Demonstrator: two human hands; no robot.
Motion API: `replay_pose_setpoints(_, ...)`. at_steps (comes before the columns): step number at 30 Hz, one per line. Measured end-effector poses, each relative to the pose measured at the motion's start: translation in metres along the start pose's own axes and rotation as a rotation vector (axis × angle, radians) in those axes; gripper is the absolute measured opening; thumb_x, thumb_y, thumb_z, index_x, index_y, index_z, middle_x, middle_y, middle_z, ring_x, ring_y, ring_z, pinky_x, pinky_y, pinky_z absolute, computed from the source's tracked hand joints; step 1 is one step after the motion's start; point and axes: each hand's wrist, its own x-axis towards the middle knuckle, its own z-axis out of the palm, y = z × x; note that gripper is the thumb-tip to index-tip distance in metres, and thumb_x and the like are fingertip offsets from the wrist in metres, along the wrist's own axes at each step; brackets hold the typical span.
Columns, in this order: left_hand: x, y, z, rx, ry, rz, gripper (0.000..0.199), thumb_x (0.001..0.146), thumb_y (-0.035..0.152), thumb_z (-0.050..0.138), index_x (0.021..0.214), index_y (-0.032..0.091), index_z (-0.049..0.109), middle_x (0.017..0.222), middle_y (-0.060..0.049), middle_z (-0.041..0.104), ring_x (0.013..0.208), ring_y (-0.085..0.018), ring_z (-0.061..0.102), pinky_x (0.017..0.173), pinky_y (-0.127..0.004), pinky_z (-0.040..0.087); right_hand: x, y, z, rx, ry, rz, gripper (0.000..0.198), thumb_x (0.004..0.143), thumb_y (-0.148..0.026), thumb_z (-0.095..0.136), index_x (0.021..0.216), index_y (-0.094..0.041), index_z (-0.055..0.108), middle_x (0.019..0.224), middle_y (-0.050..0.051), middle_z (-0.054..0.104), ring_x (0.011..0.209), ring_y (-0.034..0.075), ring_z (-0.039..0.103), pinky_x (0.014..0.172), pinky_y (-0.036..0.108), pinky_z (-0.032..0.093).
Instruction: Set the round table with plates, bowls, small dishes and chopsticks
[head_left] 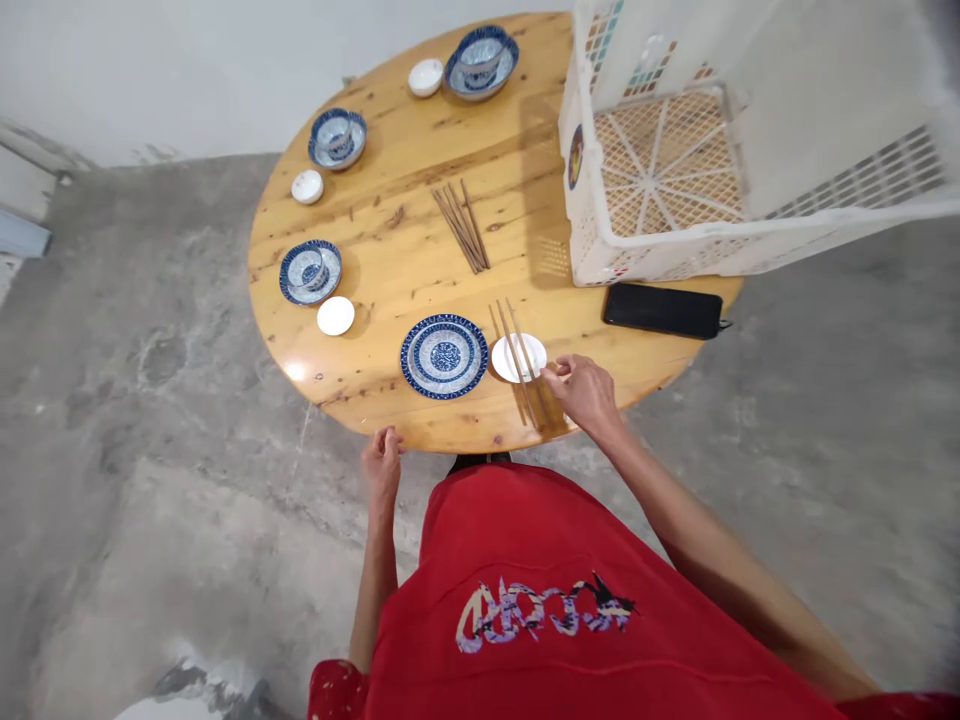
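Observation:
At the table's near edge, my left hand (382, 462) has its fingers loosely curled, with nothing visible in them. My right hand (586, 393) is just right of a small white dish (535, 350), its fingers bent and slightly apart, and seems to hold nothing. A pair of brown chopsticks (520, 345) lies across that dish, their near ends reaching toward the table edge. Left of the dish sits a blue-and-white patterned plate (445, 357), seen from above; whether a bowl is stacked on it, I cannot tell.
The oval wooden table (390, 290) carries several more chopsticks (463, 228). Along its left and far sides stand bowls on plates (310, 272), (337, 138), (481, 62) with small white dishes (335, 316). A tall white plastic crate (600, 250) and a black phone (662, 310) occupy the right.

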Motion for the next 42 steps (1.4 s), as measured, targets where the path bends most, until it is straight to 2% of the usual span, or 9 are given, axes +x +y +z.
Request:
replay_pose_setpoints(3, -0.017, -0.002, 0.005, -0.01, -0.026, 0.024, 0.03, 0.089, 0.046, 0.052, 0.088, 0.021, 0.069, 0.081, -0.004, 0.073, 0.062, -0.015, 0.066, 0.059, -0.024, 0.05, 0.013, -0.008, -0.004, -0.018, -0.005, -0.051, 0.03, 0.097, -0.028, 0.05, 0.11, -0.009, 0.07, 0.112, 0.019, 0.072, 0.109, 0.031, 0.065, 0.094, 0.037, 0.046)
replay_pose_setpoints(6, -0.031, -0.006, 0.007, -0.028, -0.036, 0.023, 0.032, 0.089, 0.048, 0.053, 0.091, 0.02, 0.069, 0.08, -0.003, 0.073, 0.063, -0.015, 0.066, 0.058, -0.024, 0.049, 0.025, -0.018, -0.003, -0.073, -0.07, -0.096, 0.033, 0.099, -0.026, 0.049, 0.117, -0.006, 0.068, 0.113, 0.019, 0.072, 0.111, 0.031, 0.065, 0.095, 0.036, 0.045)
replay_pose_setpoints(9, -0.043, -0.015, 0.007, -0.053, -0.018, -0.016, 0.035, 0.087, 0.05, 0.054, 0.092, 0.019, 0.068, 0.078, -0.004, 0.072, 0.061, -0.015, 0.066, 0.059, -0.025, 0.049, 0.029, -0.026, 0.004, -0.139, -0.128, -0.116, 0.038, 0.103, -0.032, 0.049, 0.119, -0.003, 0.067, 0.115, 0.021, 0.071, 0.111, 0.031, 0.066, 0.093, 0.035, 0.045)
replay_pose_setpoints(14, -0.056, -0.029, 0.003, -0.073, 0.02, -0.076, 0.04, 0.083, 0.056, 0.056, 0.093, 0.019, 0.067, 0.078, -0.005, 0.072, 0.061, -0.016, 0.066, 0.058, -0.026, 0.049, 0.029, -0.033, 0.015, -0.198, -0.132, -0.116, 0.045, 0.101, -0.04, 0.054, 0.121, -0.001, 0.066, 0.116, 0.025, 0.069, 0.11, 0.033, 0.066, 0.09, 0.035, 0.045)
replay_pose_setpoints(22, -0.054, -0.033, 0.002, -0.1, 0.073, -0.103, 0.036, 0.082, 0.052, 0.057, 0.088, 0.019, 0.068, 0.077, -0.004, 0.071, 0.06, -0.015, 0.067, 0.057, -0.025, 0.05, 0.035, -0.04, 0.018, -0.241, -0.15, -0.127, 0.035, 0.101, -0.029, 0.05, 0.118, -0.003, 0.067, 0.117, 0.024, 0.07, 0.111, 0.032, 0.067, 0.089, 0.034, 0.046)
replay_pose_setpoints(29, -0.05, -0.037, 0.002, -0.114, 0.083, -0.11, 0.035, 0.082, 0.052, 0.057, 0.088, 0.019, 0.068, 0.078, -0.004, 0.071, 0.059, -0.015, 0.067, 0.053, -0.023, 0.049, 0.036, -0.043, 0.017, -0.278, -0.159, -0.147, 0.035, 0.1, -0.027, 0.048, 0.118, -0.004, 0.067, 0.117, 0.023, 0.069, 0.109, 0.031, 0.067, 0.089, 0.034, 0.046)
replay_pose_setpoints(42, -0.05, -0.036, 0.002, -0.1, 0.066, -0.127, 0.035, 0.083, 0.053, 0.055, 0.089, 0.02, 0.066, 0.076, -0.003, 0.07, 0.06, -0.015, 0.065, 0.057, -0.026, 0.05, 0.038, -0.043, 0.019, -0.283, -0.165, -0.151, 0.034, 0.098, -0.025, 0.048, 0.115, -0.004, 0.068, 0.115, 0.024, 0.07, 0.107, 0.031, 0.067, 0.086, 0.033, 0.045)
